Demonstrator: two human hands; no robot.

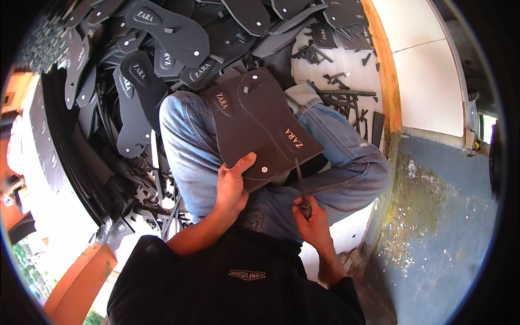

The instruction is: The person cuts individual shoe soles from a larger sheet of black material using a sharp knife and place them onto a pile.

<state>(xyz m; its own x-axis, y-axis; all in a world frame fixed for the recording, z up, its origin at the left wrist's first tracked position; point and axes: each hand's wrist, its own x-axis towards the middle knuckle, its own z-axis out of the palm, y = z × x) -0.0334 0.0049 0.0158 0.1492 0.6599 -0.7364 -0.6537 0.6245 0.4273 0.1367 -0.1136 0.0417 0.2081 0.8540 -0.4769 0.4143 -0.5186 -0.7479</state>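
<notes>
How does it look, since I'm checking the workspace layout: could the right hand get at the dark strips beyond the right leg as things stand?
Probably not readily: the right hand already grips a thin-bladed tool, and the bent right leg lies between it and the dark strips.

A sheet (254,132) lies across the person's crossed legs (344,143) on the floor (355,65). The left hand (232,187) is on its near left corner; the right hand (313,219), nearer the body, holds a bladed tool (302,188) pointing at its near edge. Sole-shaped pieces (187,40) overlap along the floor's far and left sides; scraps (346,96) lie right, beside the wooden strip (385,70) on the floor's right edge.
</notes>
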